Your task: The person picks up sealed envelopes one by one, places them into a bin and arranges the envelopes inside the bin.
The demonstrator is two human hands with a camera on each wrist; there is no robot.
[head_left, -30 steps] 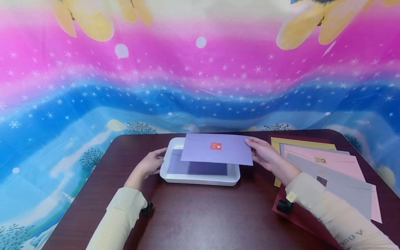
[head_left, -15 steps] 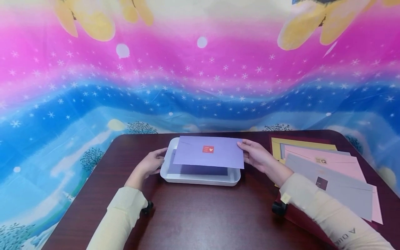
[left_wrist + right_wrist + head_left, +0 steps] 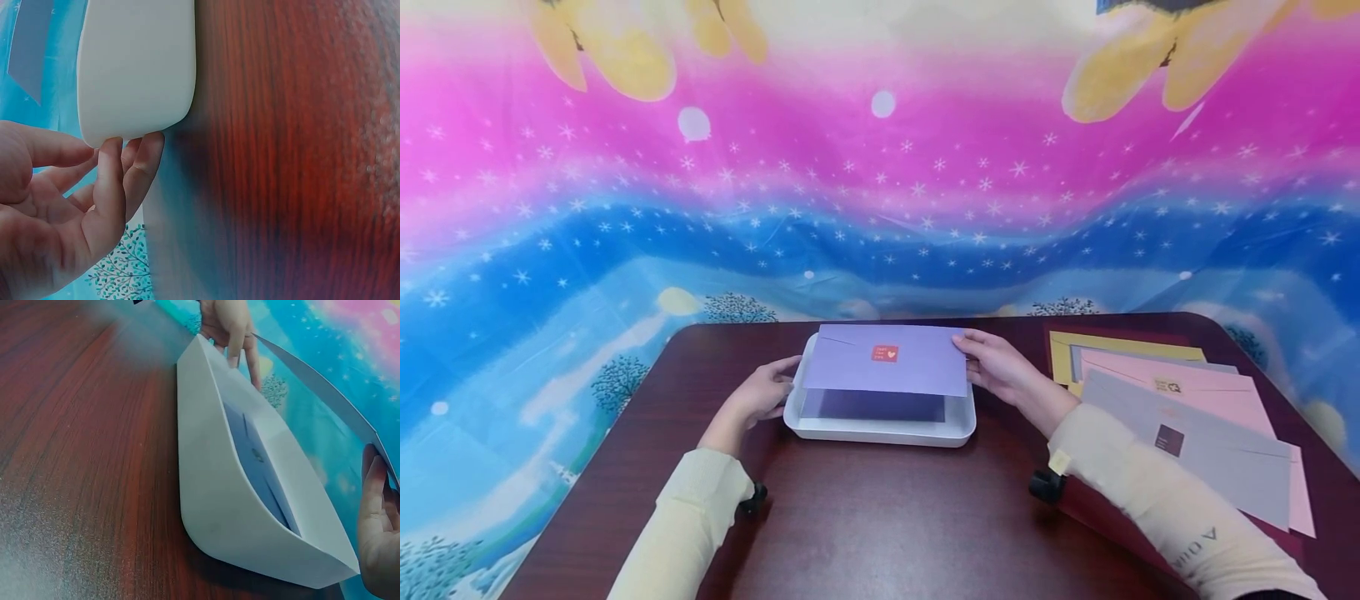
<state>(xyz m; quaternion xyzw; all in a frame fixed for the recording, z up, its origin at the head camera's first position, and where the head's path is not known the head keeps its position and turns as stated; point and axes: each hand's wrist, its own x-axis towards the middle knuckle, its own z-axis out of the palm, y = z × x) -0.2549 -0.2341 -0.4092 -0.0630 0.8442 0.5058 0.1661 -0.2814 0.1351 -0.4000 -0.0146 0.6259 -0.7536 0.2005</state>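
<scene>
A bright pink and blue cloth with snowflakes (image 3: pixel 887 179) hangs behind a shiny, dark red-brown tabletop (image 3: pixel 880 517). A flat, light purple paper envelope (image 3: pixel 850 371) with a red square sticker (image 3: pixel 884 354) is up over a white tray with round corners (image 3: pixel 880 435). The right hand (image 3: pixel 996 367) pinches its right edge. Another purple paper envelope (image 3: pixel 872 407) lies in the tray. The left hand (image 3: pixel 763 392), fingers loosely bent, touches the tray's left end and grips nothing. To the right sits a messy pile of grey, pink and yellow paper envelopes (image 3: pixel 1225 462).

The red-stickered lilac envelope (image 3: pixel 921 364) is hovering above the white tray (image 3: pixel 880 436), a second purple envelope (image 3: pixel 872 406) lying inside, near edge showing!
</scene>
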